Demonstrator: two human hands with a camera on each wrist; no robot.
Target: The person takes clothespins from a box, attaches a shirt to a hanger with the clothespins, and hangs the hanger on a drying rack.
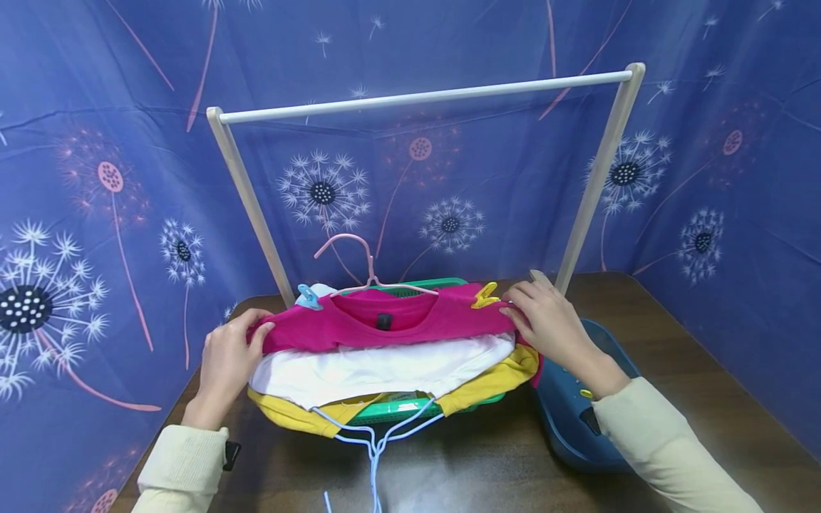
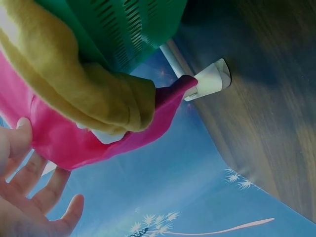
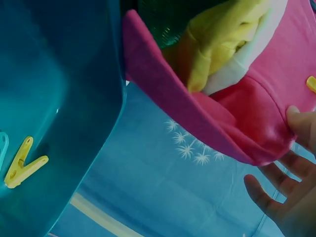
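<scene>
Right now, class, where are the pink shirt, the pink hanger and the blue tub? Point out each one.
Pink shirt [image 1: 385, 341]: head view, the cloth just below the neckline.
Pink hanger [image 1: 370, 268]: head view, the stem of the hook.
Blue tub [image 3: 94, 98]: right wrist view, bare inner wall.

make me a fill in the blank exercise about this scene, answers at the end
1. The left hand and the right hand pinch the magenta shirt, and the hanger at its neckline is ____.
2. The light blue peg sits on the shirt nearer the left hand, while the other peg on it is ____.
3. In the head view, a ____ garment shows between the shirt and the yellow garment.
4. The blue basin lies to the ____ of the green basket in the head view.

Missing words: pink; yellow; white; right.
</scene>
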